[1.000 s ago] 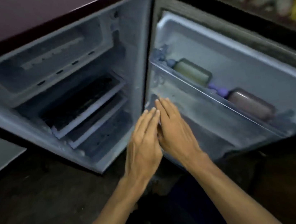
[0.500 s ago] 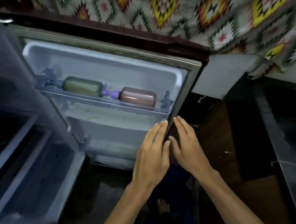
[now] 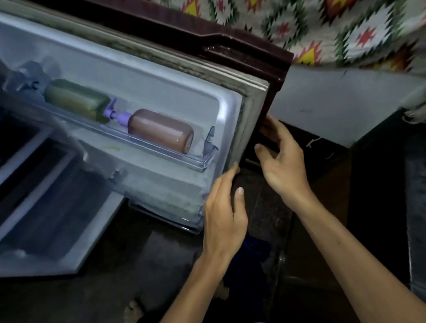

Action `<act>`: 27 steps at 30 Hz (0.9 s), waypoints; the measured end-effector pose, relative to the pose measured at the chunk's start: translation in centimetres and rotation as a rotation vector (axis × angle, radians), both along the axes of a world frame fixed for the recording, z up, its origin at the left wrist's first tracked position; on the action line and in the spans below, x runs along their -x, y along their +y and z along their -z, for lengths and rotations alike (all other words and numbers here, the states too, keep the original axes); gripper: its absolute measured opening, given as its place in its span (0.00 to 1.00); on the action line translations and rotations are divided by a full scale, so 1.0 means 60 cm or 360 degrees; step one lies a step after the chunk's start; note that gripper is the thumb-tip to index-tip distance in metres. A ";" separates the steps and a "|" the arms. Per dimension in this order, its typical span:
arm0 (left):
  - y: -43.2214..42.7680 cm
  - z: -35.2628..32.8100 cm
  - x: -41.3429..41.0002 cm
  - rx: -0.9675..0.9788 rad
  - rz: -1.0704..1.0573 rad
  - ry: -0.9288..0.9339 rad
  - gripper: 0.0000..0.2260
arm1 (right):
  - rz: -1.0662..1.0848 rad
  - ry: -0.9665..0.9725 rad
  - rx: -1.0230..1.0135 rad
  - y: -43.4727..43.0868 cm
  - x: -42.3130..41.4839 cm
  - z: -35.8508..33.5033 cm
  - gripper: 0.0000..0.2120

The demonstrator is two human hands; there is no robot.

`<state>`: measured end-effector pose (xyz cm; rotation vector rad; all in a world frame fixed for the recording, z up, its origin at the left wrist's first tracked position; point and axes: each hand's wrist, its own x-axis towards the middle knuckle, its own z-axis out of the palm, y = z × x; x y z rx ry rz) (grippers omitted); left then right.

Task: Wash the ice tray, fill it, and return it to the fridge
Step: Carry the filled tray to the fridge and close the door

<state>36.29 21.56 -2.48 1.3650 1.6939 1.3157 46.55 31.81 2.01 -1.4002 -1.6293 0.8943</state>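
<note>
Fingers curled, the right hand (image 3: 283, 168) grips the free edge of the maroon fridge door (image 3: 240, 46), probably heavy and rigid, while the left hand (image 3: 221, 214) touches it with straight fingers.

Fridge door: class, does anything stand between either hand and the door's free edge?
Nothing visible does. The right hand grips the fridge door by its free edge; the left hand touches that edge lower down with straight fingers.

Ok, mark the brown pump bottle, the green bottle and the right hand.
brown pump bottle (image 3: 160, 130): head view, middle of its body.
green bottle (image 3: 76, 99): head view, middle of its body.
right hand (image 3: 284, 164): head view, middle of the hand.
</note>
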 end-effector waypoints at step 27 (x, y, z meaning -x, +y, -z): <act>-0.205 -0.015 0.039 0.0172 0.0234 -0.0257 0.29 | -0.0531 0.0024 0.0151 -0.199 0.055 -0.052 0.07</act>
